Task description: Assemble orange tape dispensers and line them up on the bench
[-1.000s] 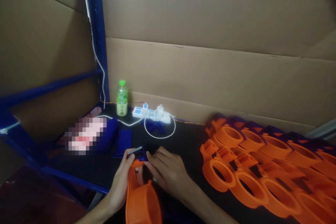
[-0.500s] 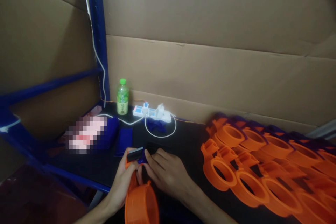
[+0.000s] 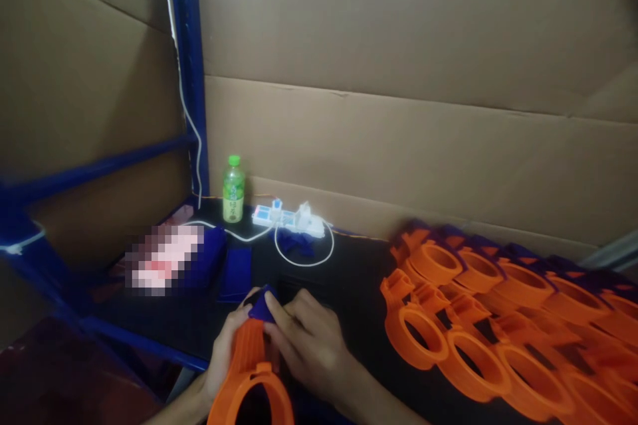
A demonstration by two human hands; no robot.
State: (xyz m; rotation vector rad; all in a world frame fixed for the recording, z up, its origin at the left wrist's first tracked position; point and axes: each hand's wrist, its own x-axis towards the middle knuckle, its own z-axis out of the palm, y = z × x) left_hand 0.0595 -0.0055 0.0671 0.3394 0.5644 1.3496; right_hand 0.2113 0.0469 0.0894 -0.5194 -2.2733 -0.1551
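Low in the middle of the head view, my left hand (image 3: 224, 352) grips the handle of an orange plastic part (image 3: 249, 378) with a round ring at its near end. My right hand (image 3: 309, 339) lies across the handle's far end, its fingers pinching a small dark blue piece (image 3: 262, 305) fitted at the tip. Both hands are closed on this one assembly, held just above the black table (image 3: 349, 272).
Several rows of the same orange ring parts (image 3: 498, 319) cover the table's right side. At the back stand a green bottle (image 3: 232, 189) and a white power strip (image 3: 286, 218) with its cable. Blue cloth pieces (image 3: 234, 272) lie at left. Cardboard walls and a blue rack post (image 3: 189, 73) enclose the space.
The orange part has turned in my hands, so its ring now faces the camera more openly. My right fingers have closed over the blue tip piece, hiding its grey end.
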